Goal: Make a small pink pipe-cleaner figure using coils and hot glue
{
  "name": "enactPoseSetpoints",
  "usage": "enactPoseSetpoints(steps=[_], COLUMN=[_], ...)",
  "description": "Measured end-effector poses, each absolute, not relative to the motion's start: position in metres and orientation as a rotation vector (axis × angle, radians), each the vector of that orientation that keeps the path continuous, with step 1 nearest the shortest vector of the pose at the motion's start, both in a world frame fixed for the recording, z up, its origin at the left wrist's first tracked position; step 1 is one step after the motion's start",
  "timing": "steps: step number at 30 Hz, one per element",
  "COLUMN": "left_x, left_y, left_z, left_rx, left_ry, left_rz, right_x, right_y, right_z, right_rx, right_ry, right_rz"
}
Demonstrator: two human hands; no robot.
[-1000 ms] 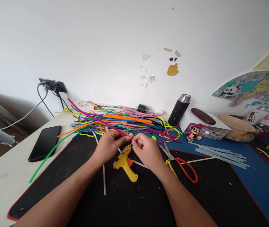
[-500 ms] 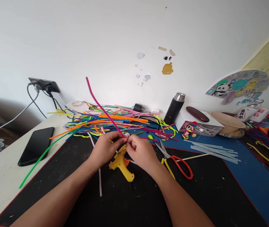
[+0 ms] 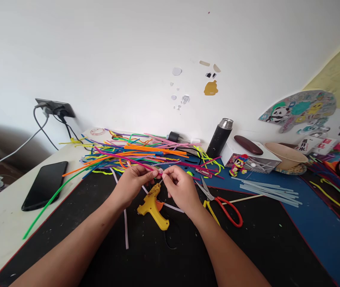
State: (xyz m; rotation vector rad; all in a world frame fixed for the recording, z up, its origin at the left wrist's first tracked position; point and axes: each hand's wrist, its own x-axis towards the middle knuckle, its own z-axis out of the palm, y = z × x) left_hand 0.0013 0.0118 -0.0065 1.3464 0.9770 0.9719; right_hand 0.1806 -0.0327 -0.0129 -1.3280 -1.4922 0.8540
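Note:
My left hand [image 3: 131, 184] pinches a magenta pipe cleaner [image 3: 119, 158] near one end, and the long free part stretches back and left over the pile. Right beside it, my right hand [image 3: 180, 187] is closed at the fingertips on that same end. A small whitish-pink piece [image 3: 160, 170] shows between the two hands; its exact form is too small to tell. Just below the fingertips lies a yellow hot glue gun [image 3: 155, 209], nozzle pointing up toward them. A pale lilac pipe cleaner [image 3: 126, 231] lies left of the glue gun.
Many coloured pipe cleaners [image 3: 146, 151] are heaped behind my hands. Red-handled scissors [image 3: 232, 213] lie to the right, with translucent glue sticks [image 3: 268, 189] beyond. A black thermos [image 3: 219, 139], a tissue box [image 3: 253, 157] and a bowl [image 3: 288, 155] stand behind. At left lies a phone [image 3: 45, 185].
The magenta pipe cleaner has swung down from steeply upright to a low slant over the pile. My hands stay close together, the right one turned slightly, with its fingers less bunched.

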Motion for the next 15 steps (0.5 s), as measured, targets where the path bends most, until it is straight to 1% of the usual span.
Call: enactPoseSetpoints(steps=[9, 15], left_x=[0.0034, 0.0025], left_y=[0.0107, 0.0099], left_z=[-0.0058, -0.0024], left_rx=[1.289, 1.277], left_ry=[0.925, 0.927], left_rz=[1.005, 1.064], right_x=[0.1827, 0.1836], right_y=[-0.0301, -0.0287], right_z=[-0.0079, -0.0064], right_rx=[-1.199, -1.172], right_ry=[-1.282, -1.229], right_rz=[1.064, 1.102])
